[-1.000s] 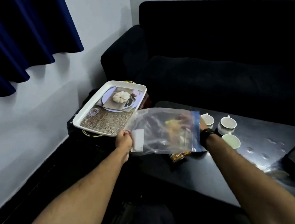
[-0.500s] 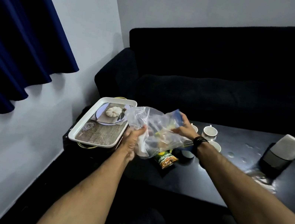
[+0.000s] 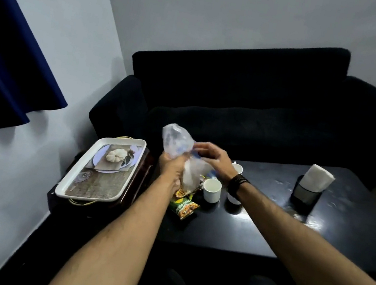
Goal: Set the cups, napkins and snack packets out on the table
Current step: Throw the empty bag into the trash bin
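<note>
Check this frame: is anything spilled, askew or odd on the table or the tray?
Mostly tidy. The snack packets lie in a loose pile at the table edge, beneath the clear plastic bag that both hands hold. The tray sits skewed on a stand beside the table. Small marks dot the tabletop near the napkin holder, too blurred to identify.

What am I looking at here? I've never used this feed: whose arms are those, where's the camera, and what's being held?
There is no machine. A person wears one camera on the head, looking down at their own bare arms. The left hand and right hand both grip a clear plastic bag above the dark table. On the table stand white cups, a green snack packet and a black holder with white napkins. A white tray sits to the left, beside the table.
</note>
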Available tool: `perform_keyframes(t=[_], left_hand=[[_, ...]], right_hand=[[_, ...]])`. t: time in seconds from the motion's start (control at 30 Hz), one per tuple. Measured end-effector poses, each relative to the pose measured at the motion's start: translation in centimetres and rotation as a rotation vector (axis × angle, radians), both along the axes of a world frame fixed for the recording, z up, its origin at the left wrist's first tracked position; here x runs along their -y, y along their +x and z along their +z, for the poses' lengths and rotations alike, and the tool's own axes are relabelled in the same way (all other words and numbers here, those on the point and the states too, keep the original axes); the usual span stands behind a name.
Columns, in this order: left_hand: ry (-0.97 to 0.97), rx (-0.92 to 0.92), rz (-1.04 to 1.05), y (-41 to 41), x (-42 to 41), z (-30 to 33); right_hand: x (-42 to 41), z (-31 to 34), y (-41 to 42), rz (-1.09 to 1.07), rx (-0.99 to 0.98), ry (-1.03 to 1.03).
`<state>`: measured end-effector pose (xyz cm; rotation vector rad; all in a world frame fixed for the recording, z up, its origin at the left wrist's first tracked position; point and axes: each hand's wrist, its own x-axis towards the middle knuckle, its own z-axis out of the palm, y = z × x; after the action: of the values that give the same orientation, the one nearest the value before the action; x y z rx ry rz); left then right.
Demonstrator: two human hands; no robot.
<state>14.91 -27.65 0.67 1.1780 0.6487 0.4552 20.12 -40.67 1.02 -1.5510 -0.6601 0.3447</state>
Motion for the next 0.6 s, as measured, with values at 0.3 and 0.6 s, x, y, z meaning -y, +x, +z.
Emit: perform_keyframes(t=[0.3, 0.6], left_hand=[[0.043, 0.020, 0.001, 1.9, 4.6, 0.8], [-0.005, 0.220, -0.624, -0.8, 10.3, 1.3]], right_hand=[[2.5, 0.7, -2.1, -0.063, -0.127, 0.054], [7.9, 3.0, -1.9, -0.423, -0.217, 0.186]])
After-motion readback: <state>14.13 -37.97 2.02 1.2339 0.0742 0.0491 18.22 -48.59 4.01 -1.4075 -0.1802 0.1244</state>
